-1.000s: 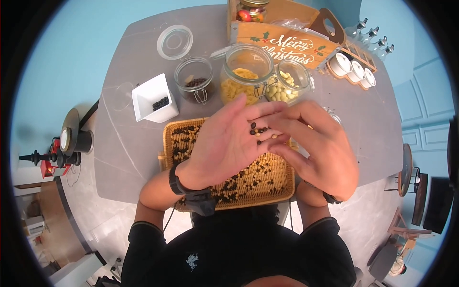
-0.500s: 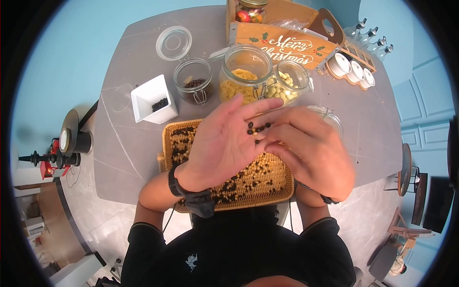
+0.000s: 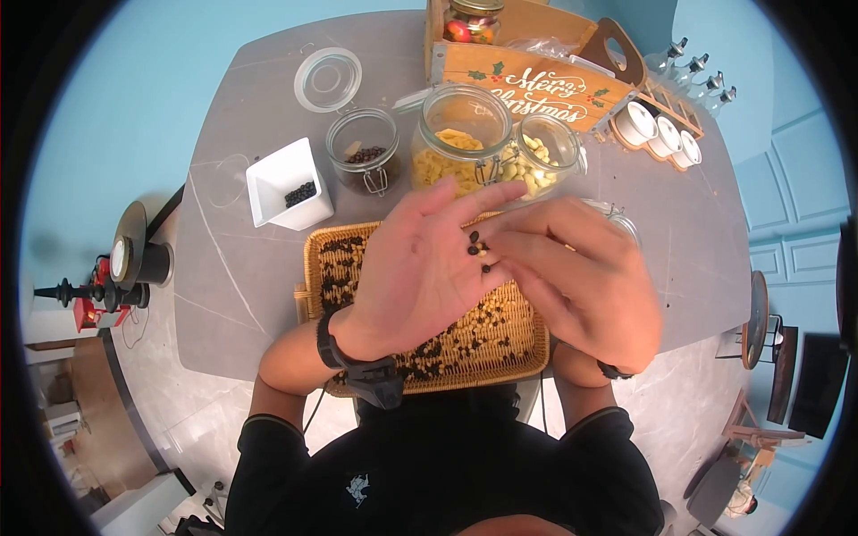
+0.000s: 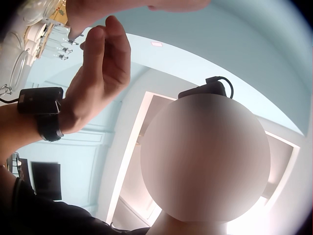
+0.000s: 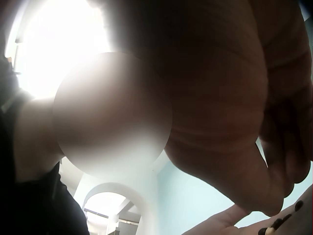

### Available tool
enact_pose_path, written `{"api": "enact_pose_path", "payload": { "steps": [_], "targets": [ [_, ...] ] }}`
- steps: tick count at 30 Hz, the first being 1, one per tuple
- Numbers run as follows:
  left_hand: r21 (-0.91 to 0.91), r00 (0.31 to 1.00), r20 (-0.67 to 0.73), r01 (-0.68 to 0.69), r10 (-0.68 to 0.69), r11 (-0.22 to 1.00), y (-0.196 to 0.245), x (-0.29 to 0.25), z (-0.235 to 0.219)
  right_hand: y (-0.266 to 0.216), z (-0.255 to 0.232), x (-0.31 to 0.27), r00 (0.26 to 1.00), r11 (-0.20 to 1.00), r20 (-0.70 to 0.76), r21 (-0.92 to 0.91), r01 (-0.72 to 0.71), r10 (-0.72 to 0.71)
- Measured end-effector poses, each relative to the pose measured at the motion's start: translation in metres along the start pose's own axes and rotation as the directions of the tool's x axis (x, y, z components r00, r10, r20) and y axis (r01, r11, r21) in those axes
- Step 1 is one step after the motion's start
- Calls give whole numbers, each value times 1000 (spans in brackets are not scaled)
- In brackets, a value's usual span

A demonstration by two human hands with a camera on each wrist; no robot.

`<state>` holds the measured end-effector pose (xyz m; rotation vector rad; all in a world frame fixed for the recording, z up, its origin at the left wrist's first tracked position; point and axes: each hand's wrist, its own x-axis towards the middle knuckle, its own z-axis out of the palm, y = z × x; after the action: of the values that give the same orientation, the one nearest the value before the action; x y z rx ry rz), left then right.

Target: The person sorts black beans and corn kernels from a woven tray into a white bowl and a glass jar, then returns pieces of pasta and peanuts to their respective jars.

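Fingertips of the right hand have shifted inward over the left hand; two dark beans that lay toward the left hand's fingers no longer show, so fewer beans are in view there. The left hand lies palm up, its fingers extended; the right hand's fingers are bent, thumb near them, though whether they pinch a bean cannot be told; beneath both, the woven basket of mixed dark and pale beans rests on the desk.
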<state>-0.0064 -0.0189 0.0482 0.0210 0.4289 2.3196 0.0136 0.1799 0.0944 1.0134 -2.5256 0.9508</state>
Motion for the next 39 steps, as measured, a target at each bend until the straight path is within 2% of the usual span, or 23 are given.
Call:
{"api": "enact_pose_path", "payload": {
  "steps": [5, 7, 11, 16, 19, 22, 25, 28, 34, 39],
  "targets": [
    [-39, 997, 74, 4, -1, 999, -1, -2, -6, -7, 8, 0, 994, 994, 44, -53, -94, 97],
    [-34, 998, 68, -6, 8, 999, -3, -2, -7, -6, 13, -1, 994, 992, 13, -68, -104, 105],
    [-11, 999, 31, -24, 24, 1000, -5, -2, -3, -3, 15, -2, 989, 988, 46, -78, -137, 141],
    [-38, 998, 56, -10, 12, 999, -8, -3, 0, -4, 11, 0, 982, 984, 88, -67, -164, 170],
    [-42, 998, 64, -18, 21, 999, -10, -2, 3, -7, 15, 4, 984, 982, 64, -103, -158, 165],
    [-37, 998, 65, -18, 20, 999, -8, -2, 2, -11, 25, 6, 979, 978, -83, -85, -191, 184],
    [-33, 997, 68, -28, 30, 999, -8, -2, -3, -12, 29, 4, 977, 974, -109, -112, -196, 184],
    [-2, 996, 78, -44, 44, 999, -9, -2, -5, -11, 33, 3, 975, 961, -105, -177, -214, 198],
    [35, 988, 131, -83, 77, 996, -11, -4, -7, -3, 26, 5, 985, 971, -15, -164, -172, 172],
    [41, 988, 123, -98, 93, 994, -10, -5, -1, -7, 26, 6, 982, 972, -47, -139, -190, 185]
  ]
}}
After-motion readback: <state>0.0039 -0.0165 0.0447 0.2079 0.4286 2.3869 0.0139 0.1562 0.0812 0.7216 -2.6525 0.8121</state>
